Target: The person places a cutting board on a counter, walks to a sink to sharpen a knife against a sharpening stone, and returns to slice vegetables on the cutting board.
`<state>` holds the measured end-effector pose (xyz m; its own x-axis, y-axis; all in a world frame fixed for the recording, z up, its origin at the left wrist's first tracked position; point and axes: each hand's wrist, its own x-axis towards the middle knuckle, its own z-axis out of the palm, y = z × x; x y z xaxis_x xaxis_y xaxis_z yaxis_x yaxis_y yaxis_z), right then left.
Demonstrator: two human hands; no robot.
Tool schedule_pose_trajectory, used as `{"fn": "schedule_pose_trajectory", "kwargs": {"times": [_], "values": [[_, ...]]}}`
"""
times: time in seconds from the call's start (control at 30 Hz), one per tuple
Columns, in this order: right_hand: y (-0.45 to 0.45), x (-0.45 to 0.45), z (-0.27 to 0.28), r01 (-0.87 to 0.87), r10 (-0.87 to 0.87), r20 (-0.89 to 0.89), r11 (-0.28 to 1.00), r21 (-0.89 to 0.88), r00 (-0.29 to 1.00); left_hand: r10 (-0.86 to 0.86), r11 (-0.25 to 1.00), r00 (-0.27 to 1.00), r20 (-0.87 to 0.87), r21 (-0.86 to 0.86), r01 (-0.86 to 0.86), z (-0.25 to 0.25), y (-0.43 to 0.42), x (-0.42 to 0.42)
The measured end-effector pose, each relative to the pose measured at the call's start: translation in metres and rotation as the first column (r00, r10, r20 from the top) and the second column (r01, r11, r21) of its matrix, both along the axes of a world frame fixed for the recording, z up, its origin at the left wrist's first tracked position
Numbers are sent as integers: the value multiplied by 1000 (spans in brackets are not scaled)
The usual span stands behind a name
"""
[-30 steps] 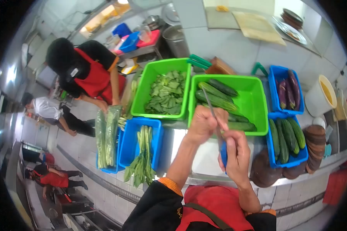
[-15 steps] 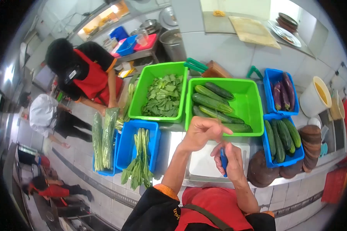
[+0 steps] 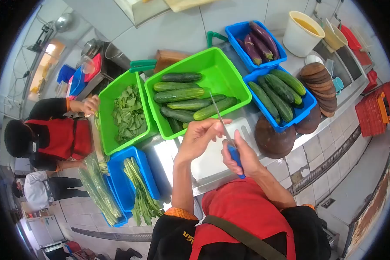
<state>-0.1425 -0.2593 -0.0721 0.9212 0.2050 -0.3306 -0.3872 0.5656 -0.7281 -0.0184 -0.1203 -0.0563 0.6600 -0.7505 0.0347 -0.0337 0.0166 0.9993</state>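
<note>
Blue-handled knife [image 3: 233, 154] in the right hand [image 3: 247, 157], fingers wrapped round the grip — blade slanting up and away, tip showing against the cucumbers [image 3: 178, 95] in the green tub [image 3: 226, 73]. Left hand [image 3: 196, 139] close beside the blade, fingers half curled; cannot tell whether they touch or pinch it. Since half a second ago the view has swung round, the blade, barely visible then, shows plainly, and the left forefinger is less outstretched. Blade looks free of any vegetable — I judge no cut under way. Pale board [image 3: 203, 170] below the hands. Further out, a co-worker's hand [image 3: 91, 105] is now up at the leafy tub [image 3: 105, 113]. Yellowish lettering [image 3: 189, 236] on the wearer's black clothing, too partial to read; no brand legible.
</note>
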Motion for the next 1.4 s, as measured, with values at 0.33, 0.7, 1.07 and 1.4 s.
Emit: {"fn": "schedule_pose_trajectory", "kwargs": {"times": [0.33,0.7,1.07,1.4], "values": [[-9,-10,8,-190,175,89,741,644,981,-287,829,886,-364,-557,40,-35,-41,-19],[-8,-20,-11,-17,19,-5,981,191,1000,115,946,982,-152,-285,-155,-48,-24,-33],[-46,-104,-28,487,-508,-69,851,-197,859,104,995,995,-10,-4,-104,-56,-58,-76],[-191,-223,-49,954,-962,-23,274,-126,273,-72,991,997,-9,116,73,-64,-191,-165]]}}
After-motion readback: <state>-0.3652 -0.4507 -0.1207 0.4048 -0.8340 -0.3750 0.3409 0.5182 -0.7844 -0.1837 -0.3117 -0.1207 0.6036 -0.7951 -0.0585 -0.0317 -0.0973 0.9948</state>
